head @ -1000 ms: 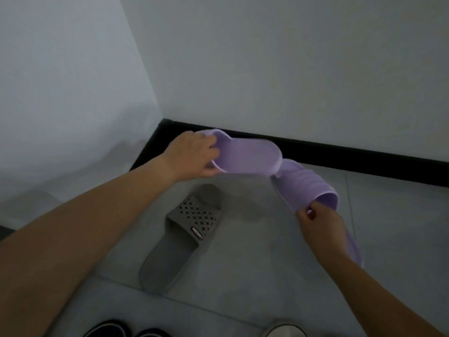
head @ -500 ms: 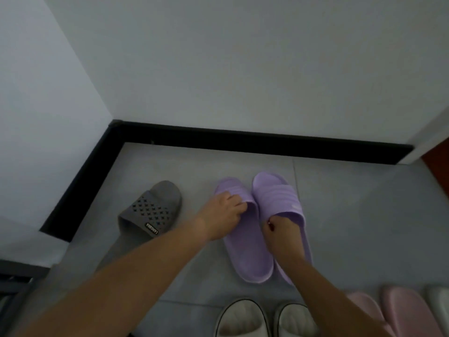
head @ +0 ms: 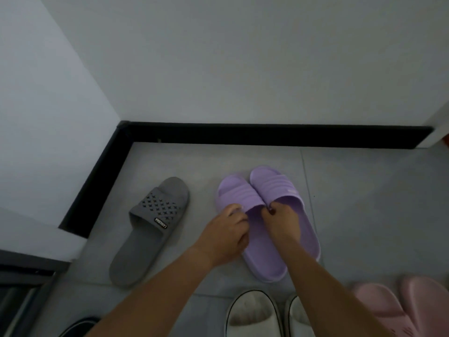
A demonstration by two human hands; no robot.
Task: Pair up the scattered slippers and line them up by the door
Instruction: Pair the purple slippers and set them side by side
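Near black baseboard [head: 267,136]: left hand [head: 224,235], right hand [head: 281,221] pinch purple slippers [head: 267,190] (touching).

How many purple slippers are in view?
2. The left purple slipper and right purple slipper lie side by side on the floor, each gripped at its strap; none seem hidden.

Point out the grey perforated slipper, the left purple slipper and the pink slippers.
Grey perforated rubber slipper [head: 159,210]: head view, on its strap.
Left purple ribbed slipper [head: 237,193]: head view, on its strap.
Pink slippers [head: 413,300]: head view, right one's toe.
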